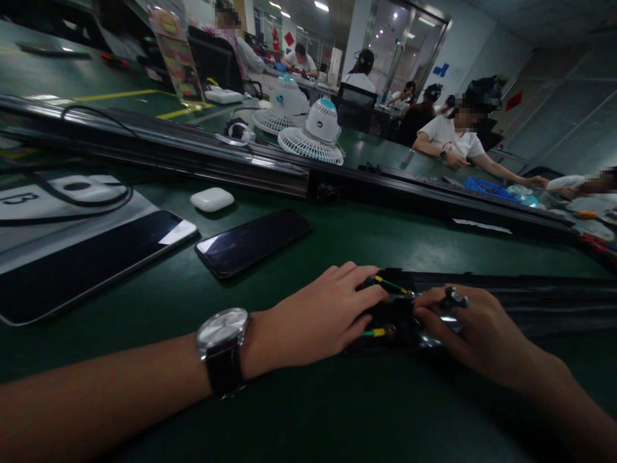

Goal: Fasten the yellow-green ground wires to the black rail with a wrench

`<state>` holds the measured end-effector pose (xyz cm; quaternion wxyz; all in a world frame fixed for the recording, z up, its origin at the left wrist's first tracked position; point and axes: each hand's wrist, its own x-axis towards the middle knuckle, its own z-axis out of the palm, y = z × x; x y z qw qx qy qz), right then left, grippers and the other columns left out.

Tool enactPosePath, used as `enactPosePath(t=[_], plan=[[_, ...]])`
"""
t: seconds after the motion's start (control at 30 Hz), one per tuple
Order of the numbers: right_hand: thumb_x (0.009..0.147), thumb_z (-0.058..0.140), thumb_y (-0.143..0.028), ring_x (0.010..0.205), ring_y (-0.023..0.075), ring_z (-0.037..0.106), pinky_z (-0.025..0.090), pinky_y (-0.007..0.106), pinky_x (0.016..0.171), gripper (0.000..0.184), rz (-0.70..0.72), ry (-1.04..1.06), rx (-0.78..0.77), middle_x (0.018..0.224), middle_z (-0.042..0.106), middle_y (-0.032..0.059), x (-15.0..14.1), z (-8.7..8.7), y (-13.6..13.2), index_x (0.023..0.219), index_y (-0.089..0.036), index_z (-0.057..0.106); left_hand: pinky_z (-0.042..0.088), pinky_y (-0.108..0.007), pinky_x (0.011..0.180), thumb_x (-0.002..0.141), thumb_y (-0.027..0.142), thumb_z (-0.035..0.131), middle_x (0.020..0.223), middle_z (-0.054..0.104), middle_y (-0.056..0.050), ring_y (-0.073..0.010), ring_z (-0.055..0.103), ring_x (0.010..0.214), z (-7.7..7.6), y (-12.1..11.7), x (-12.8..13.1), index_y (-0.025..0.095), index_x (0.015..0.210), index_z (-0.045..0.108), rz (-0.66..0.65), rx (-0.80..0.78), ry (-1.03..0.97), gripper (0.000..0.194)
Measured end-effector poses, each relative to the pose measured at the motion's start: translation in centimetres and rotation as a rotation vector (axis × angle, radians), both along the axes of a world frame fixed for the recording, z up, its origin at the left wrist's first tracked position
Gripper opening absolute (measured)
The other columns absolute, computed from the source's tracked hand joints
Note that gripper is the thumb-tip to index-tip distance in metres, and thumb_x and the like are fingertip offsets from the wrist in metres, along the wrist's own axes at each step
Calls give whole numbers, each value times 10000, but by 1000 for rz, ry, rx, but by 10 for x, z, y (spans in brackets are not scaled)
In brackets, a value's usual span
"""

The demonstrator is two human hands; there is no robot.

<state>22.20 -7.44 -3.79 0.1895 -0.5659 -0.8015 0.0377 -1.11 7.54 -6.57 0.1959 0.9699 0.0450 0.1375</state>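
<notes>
A long black strip-shaped part (540, 292) lies on the green table, running off to the right. At its near end, my left hand (318, 312) grips it from the left, fingers bent over the end. Two green-and-yellow wires come out there: the upper wire (390, 284) ends at a metal screw, the lower wire (375, 332) at a ring-like terminal. My right hand (482, 325) is closed, thumb and index finger pinched close to the upper screw. From its grip sticks a small metal wrench (456, 298), mostly hidden by the fingers.
Left of my hands lie a dark phone (255, 241), a tablet-like device (96, 267) and a white earbud case (212, 199). A long dark rail (216, 157) crosses the table behind them. Beyond it stand white fans (315, 135). A co-worker (456, 138) sits at far right.
</notes>
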Motion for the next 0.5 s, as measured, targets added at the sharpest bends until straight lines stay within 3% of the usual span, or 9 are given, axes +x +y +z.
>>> enactPosePath(t=[0.5], plan=[[1043, 485, -205, 793, 152, 625, 454, 316, 690, 126, 30, -16, -27, 969, 695, 33, 0, -2, 1, 1068, -184, 607, 403, -424, 1047, 988, 234, 508, 1467, 398, -43, -219, 432, 1235, 0, -1, -1, 233, 1275, 522, 5, -5, 9, 287]])
